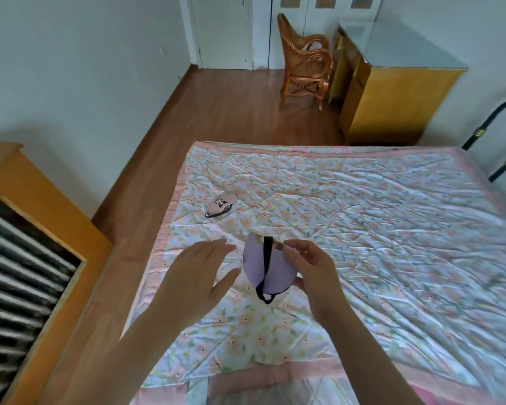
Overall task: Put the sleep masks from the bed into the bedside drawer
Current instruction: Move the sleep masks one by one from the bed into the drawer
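A lilac sleep mask (263, 266) with a black strap is held up above the flowered bedcover, plain back side showing, the strap running down its middle and looping out below. A second sleep mask (220, 205), pink with a small dark print that may be a panda, lies flat on the cover near the bed's left edge, its dark strap trailing beside it.

Wicker chair (304, 62) beside yellow cabinet (392, 95).
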